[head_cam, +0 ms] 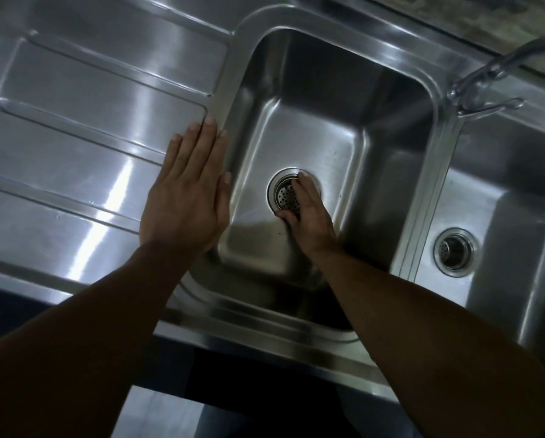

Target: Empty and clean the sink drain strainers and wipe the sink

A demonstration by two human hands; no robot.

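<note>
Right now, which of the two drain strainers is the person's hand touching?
The strainer in the middle basin: the right hand curls around it. The far-right basin's strainer sits untouched.

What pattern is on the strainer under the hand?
Rows of small round holes in shiny silver metal, on the strainer under the right hand. Head view shows it.

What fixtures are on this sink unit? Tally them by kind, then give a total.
Basins: 2, the left basin and the right basin
Drain strainers: 2, the left strainer under the right hand, and the right strainer
Draining boards: 1, the draining board
Taps: 1, the tap
Total: 6
</note>
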